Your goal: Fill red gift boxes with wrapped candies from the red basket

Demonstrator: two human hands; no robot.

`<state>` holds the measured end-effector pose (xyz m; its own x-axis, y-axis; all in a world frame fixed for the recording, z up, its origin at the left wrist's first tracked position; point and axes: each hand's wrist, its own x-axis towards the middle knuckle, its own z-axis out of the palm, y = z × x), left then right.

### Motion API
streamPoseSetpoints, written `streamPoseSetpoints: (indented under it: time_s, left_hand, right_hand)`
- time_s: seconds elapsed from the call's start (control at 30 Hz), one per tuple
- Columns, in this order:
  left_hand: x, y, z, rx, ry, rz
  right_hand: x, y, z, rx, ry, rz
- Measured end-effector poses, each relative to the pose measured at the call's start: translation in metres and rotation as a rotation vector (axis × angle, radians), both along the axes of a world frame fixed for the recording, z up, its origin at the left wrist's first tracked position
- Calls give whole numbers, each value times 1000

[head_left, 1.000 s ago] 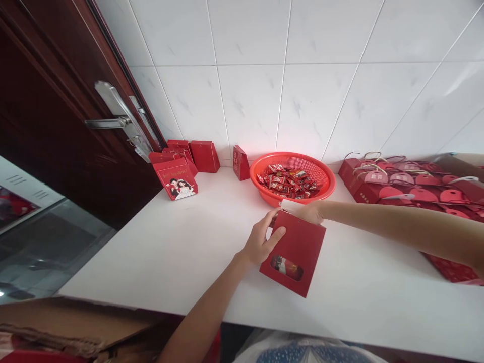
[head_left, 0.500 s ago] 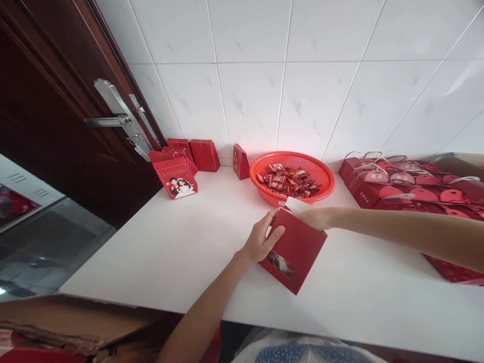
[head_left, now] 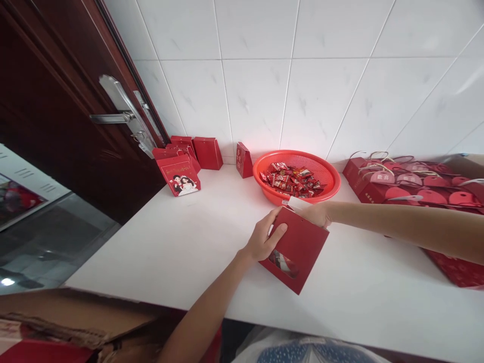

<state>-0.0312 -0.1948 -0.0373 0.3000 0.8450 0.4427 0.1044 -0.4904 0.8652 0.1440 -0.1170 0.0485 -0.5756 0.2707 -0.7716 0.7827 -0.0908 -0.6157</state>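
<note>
A red paper gift box [head_left: 302, 247] stands tilted on the white table, its top open and a white flap raised at the back. Wrapped items show through the oval window low on its front. My left hand [head_left: 264, 237] grips the box's left side, thumb on the front and fingers behind. My right hand [head_left: 315, 214] reaches down into the open top; its fingers are hidden inside the box. Just behind the box is an orange-red plastic basket [head_left: 333, 194] holding small red-wrapped candies [head_left: 291, 179].
Several red boxes [head_left: 181, 174] stand by the wall at the left, near a dark door [head_left: 56, 101]. A single small red box [head_left: 244, 160] is left of the basket. Many handled red boxes [head_left: 381, 181] fill the right. A cardboard carton [head_left: 113, 312] sits below the table's front edge.
The view has shifted slightly. My right hand stays in the box top, its wrist a little more visible. My left hand keeps its hold on the box.
</note>
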Motion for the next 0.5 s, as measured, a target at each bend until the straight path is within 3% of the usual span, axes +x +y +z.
streamPoseSetpoints:
  time_s: [0.17, 0.5]
  left_hand:
    - [-1, -1, 1, 6, 24, 1]
    - [-1, -2, 4, -27, 33, -29]
  right_hand:
    - [-1, -2, -2, -140, -30, -31]
    - [-1, -9, -1, -200, -25, -164]
